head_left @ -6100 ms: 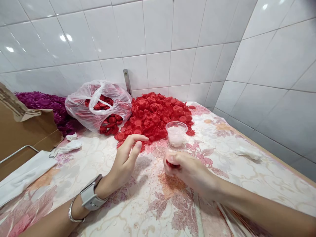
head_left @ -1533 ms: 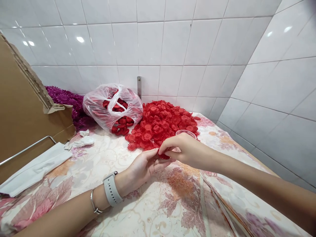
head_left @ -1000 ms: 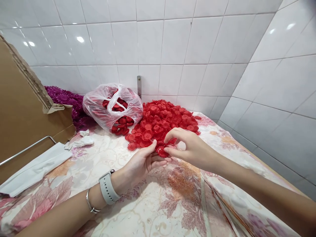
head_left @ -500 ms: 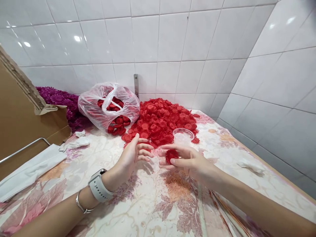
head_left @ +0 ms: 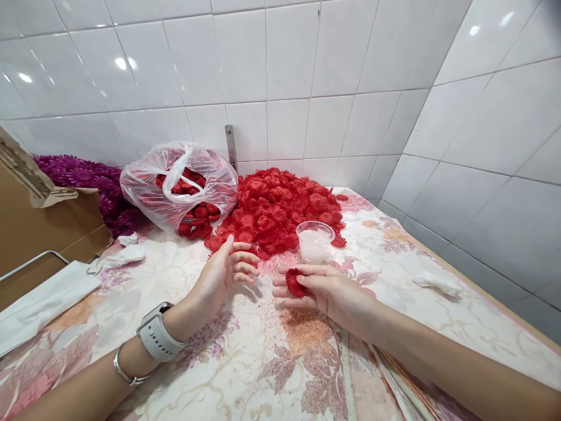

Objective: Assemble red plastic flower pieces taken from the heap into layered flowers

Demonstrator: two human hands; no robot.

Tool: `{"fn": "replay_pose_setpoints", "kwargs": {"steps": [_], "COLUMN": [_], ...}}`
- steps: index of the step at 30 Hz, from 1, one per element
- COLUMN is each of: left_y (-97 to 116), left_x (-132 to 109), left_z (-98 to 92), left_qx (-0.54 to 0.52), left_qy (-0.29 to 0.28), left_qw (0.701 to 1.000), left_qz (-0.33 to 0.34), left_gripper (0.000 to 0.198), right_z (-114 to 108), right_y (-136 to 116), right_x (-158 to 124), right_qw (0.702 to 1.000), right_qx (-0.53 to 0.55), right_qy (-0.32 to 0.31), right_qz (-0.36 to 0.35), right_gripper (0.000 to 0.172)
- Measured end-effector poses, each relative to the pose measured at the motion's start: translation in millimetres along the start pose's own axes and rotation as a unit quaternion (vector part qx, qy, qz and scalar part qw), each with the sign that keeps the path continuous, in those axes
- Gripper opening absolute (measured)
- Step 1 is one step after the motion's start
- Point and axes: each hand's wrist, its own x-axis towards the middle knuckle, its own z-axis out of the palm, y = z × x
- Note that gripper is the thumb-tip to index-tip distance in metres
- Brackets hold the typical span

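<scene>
Between the thumb and fingers of my right hand (head_left: 331, 292) is a small red flower (head_left: 295, 282). My left hand (head_left: 221, 272), with a watch on the wrist, is held palm inward, its fingers apart and nothing in it. A gap separates the two hands above the floral tablecloth (head_left: 245, 362). Just beyond them lies a heap of red flowers (head_left: 280, 204). A clear plastic cup (head_left: 314, 242) with whitish contents stands at the heap's front right, behind my right hand.
A plastic bag (head_left: 179, 187) of red flowers sits left of the heap, beside purple flowers (head_left: 87, 178). At the left is a cardboard box (head_left: 48, 234); crumpled tissue (head_left: 125, 256) lies near it. Thin sticks (head_left: 407, 386) lie under my right forearm. Tiled walls stand behind and right.
The view has shifted, so the heap, bag and box appear further left. My right hand has turned slightly and its fingers are straighter around the red flower. My left hand stays empty.
</scene>
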Motion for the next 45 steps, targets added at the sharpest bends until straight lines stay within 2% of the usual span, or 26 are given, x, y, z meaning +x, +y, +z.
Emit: {"fn": "replay_pose_setpoints", "kwargs": {"steps": [5, 9, 12, 14, 19, 21, 26, 30, 38, 41, 45], "left_y": [-3.1, -10.4, -16.6, -19.6, -19.5, -16.9, -11.6, -13.7, -16.7, -20.1, -23.3], "left_x": [0.0, -5.5, -14.2, -19.4, -24.2, -24.9, -29.6, -28.8, -20.2, -19.0, -19.1], "left_z": [-0.5, 0.1, 2.1, 3.5, 6.9, 8.2, 10.5, 8.6, 3.1, 3.1, 4.6], "left_qx": [-0.002, -0.021, -0.050, -0.066, -0.094, -0.096, -0.068, -0.026, 0.086, 0.082, 0.066], "left_qy": [-0.023, -0.126, -0.201, -0.226, -0.238, -0.235, -0.250, -0.211, -0.156, -0.156, -0.161], "left_qw": [1.000, 0.989, 0.967, 0.957, 0.957, 0.959, 0.963, 0.975, 0.983, 0.984, 0.985], "left_qz": [-0.001, -0.072, -0.146, -0.170, -0.136, -0.123, -0.068, -0.069, 0.043, 0.036, 0.009], "left_gripper": [0.032, 0.024, 0.028, 0.029, 0.023, 0.023, 0.017, 0.011, 0.012, 0.013, 0.009], "right_z": [-2.4, -0.9, 4.3, 7.9, 11.0, 10.6, 7.9, 5.2, 7.4, 9.6, 10.9], "right_y": [-0.2, 1.1, -1.7, -4.6, -7.5, -6.9, -6.5, -5.8, 4.3, 6.4, 7.9], "right_x": [0.3, -2.9, -6.6, -7.8, -4.6, -3.2, -2.9, -3.6, -8.9, -10.4, -8.2], "right_qw": [0.999, 0.984, 0.949, 0.921, 0.859, 0.848, 0.868, 0.866, 0.902, 0.908, 0.958], "right_qx": [-0.034, -0.156, -0.261, -0.321, -0.446, -0.473, -0.447, -0.440, -0.392, -0.382, -0.274], "right_qy": [-0.018, 0.013, 0.030, 0.025, 0.031, 0.044, 0.094, 0.121, 0.070, 0.061, 0.002], "right_qz": [-0.021, -0.087, -0.176, -0.218, -0.248, -0.235, -0.194, -0.206, -0.165, -0.158, -0.088], "right_gripper": [0.024, 0.020, 0.010, 0.014, 0.016, 0.018, 0.022, 0.018, 0.014, 0.015, 0.026]}}
